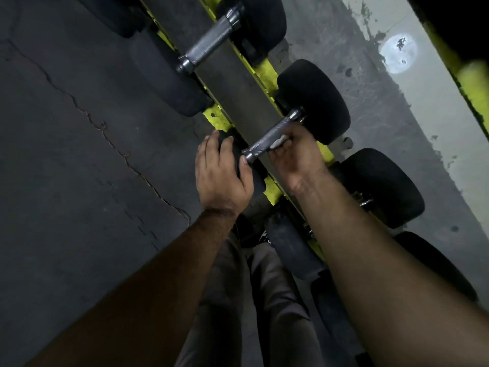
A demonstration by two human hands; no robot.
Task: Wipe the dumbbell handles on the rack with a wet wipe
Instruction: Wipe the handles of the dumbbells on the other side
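Note:
A dumbbell with a knurled steel handle (270, 137) and black rubber heads lies across the yellow rack (219, 119). My right hand (293, 154) pinches a white wet wipe (281, 141) against the underside of that handle. My left hand (221, 170) grips the dumbbell's near black head (248, 178), thumb by the handle's collar. A second dumbbell with a bare steel handle (209, 41) sits further along the rack.
More black dumbbell heads (383, 186) line the rack to the right and below. Dark cracked rubber flooring (79, 154) spreads to the left. A pale wall (423, 102) with a bright light spot runs behind the rack. My trouser legs (264, 300) show below.

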